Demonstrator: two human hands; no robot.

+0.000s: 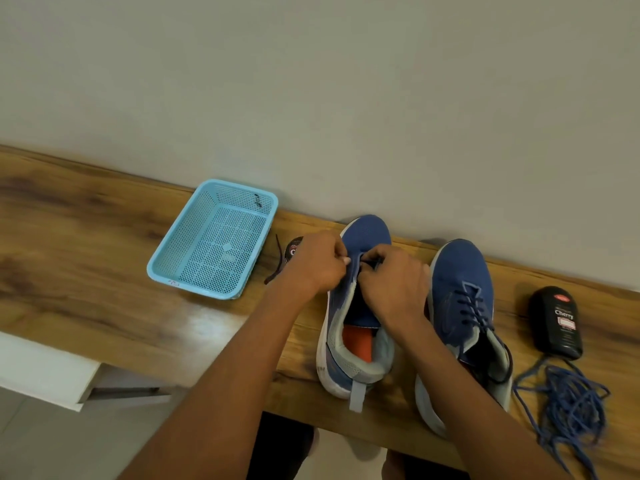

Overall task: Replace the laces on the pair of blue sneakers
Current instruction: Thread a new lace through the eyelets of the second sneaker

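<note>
Two blue sneakers stand on the wooden table (86, 244), toes toward the wall. The left sneaker (349, 327) has its tongue area open, showing an orange insole. Over its front eyelets my left hand (317, 261) and my right hand (394, 285) both pinch a dark lace (369, 264), fingers curled. A loose end of the dark lace (275, 263) trails on the table left of my left hand. The right sneaker (464, 313) is threaded with a dark lace. A heap of blue laces (568, 403) lies at the right.
An empty light-blue mesh basket (213, 240) sits to the left near the wall. A round polish tin (294, 251) peeks out behind my left hand. A black polish bottle (557, 322) lies right of the sneakers. The table's front edge runs close below the heels.
</note>
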